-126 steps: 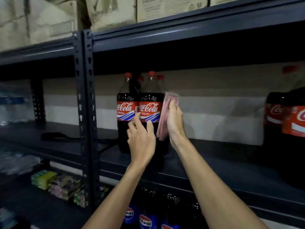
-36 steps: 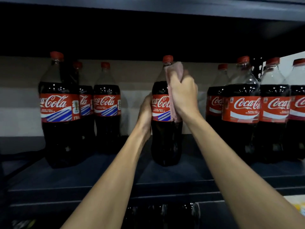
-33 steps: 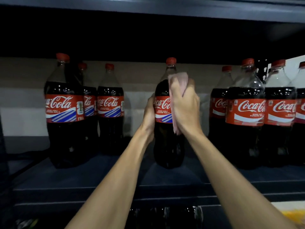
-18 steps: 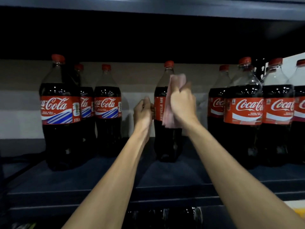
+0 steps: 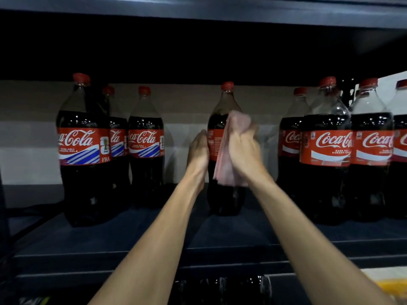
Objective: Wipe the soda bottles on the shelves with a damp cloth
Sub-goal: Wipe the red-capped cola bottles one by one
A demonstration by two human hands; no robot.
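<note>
A tall cola bottle (image 5: 218, 106) with a red cap and red label stands alone in the middle of the dark shelf (image 5: 220, 236). My left hand (image 5: 197, 151) grips its left side at label height. A folded pink cloth (image 5: 229, 164) lies against the bottle's right front, held there by my right hand (image 5: 243, 148), whose fingers curl round the cloth. The lower end of the cloth hangs below my right hand.
Three more cola bottles (image 5: 84, 148) stand at the left of the shelf, several others (image 5: 326, 148) crowd the right. The upper shelf beam (image 5: 198, 9) runs overhead. Dark bottle tops (image 5: 222, 287) show on the level below.
The bottle has been turned so the label's side print faces me. My right hand has slid the cloth down a little along the bottle. My left hand sits closer against the bottle.
</note>
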